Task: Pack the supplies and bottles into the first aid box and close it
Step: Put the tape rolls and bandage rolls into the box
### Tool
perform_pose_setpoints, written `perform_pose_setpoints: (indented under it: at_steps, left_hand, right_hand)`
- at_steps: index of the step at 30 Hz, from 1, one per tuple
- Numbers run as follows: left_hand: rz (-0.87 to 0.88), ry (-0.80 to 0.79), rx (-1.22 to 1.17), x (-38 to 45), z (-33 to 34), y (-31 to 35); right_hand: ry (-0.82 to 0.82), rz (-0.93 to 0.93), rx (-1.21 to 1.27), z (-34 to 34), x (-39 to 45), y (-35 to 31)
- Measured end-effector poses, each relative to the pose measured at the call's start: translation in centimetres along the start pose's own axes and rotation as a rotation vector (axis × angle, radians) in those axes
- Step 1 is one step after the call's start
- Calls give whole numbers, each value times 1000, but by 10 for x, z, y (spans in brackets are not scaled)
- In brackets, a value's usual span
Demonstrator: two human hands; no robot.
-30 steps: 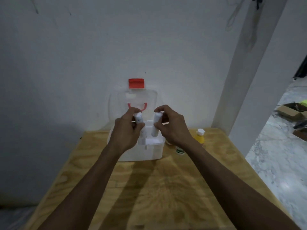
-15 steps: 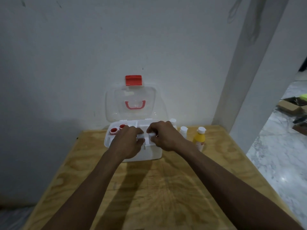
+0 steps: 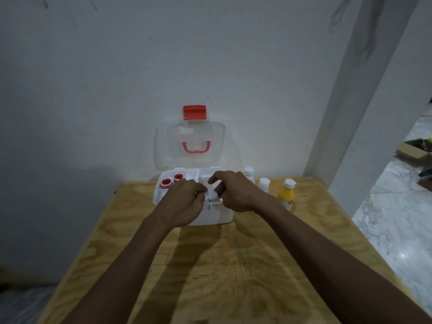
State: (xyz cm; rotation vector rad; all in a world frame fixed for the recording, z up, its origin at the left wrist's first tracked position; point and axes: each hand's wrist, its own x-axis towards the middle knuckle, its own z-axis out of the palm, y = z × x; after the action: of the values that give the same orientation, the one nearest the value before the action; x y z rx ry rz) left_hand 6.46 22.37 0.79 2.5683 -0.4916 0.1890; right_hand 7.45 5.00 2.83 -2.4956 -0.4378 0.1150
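two round red caps sit in the white plastic first aid box on grainy plywood. your left hand curls, grip unclear; your right hand pinches a small white roll. a yellow bottle stands right.

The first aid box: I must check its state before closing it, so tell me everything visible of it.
The first aid box is white plastic and stands open on the wooden table by the wall. Its clear lid, with red handle and red latch, stands upright. Two red-capped bottles sit in the back-left compartment. Both hands reach in.
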Motion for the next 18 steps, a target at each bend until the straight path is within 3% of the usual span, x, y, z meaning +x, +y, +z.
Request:
perform_pose_setpoints:
  at_steps: [18]
  left_hand:
    - [-9,5,4,-1,-1,4]
  right_hand:
    - [17,-29,-6,-2,-1,2]
